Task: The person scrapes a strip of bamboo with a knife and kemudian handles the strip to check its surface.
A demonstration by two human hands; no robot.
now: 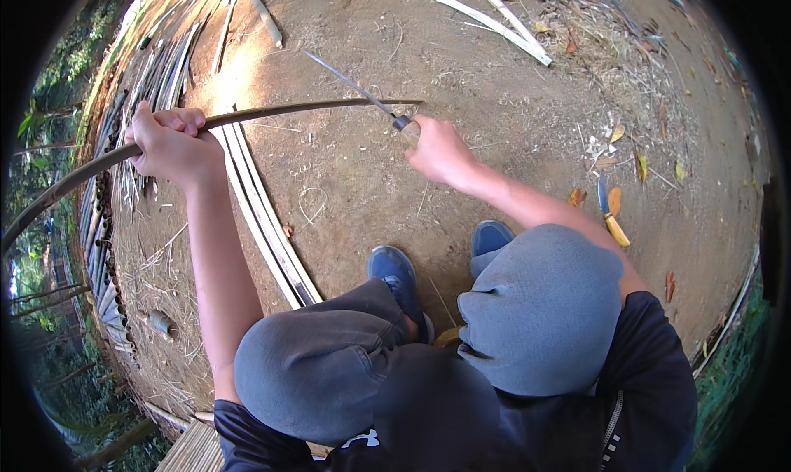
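Observation:
My left hand (175,142) is closed round a long brown bamboo strip (288,108), which bows from the left rim of the view across to the middle. In my right hand (443,152) is a knife (350,83) with a narrow blade, a dark collar and a light handle, held in a closed fist. The blade points up and to the left. It crosses the strip close to its right end; whether the edge touches it, I cannot tell. Most of the handle is hidden by my fingers.
Pale split bamboo lengths (255,200) lie on the dirt left of my shoes. Several dark strips (156,76) are piled farther left. A second knife (610,212) with a yellowish handle rests on the ground at right, near dry leaves (641,167). More pale strips (494,18) lie ahead.

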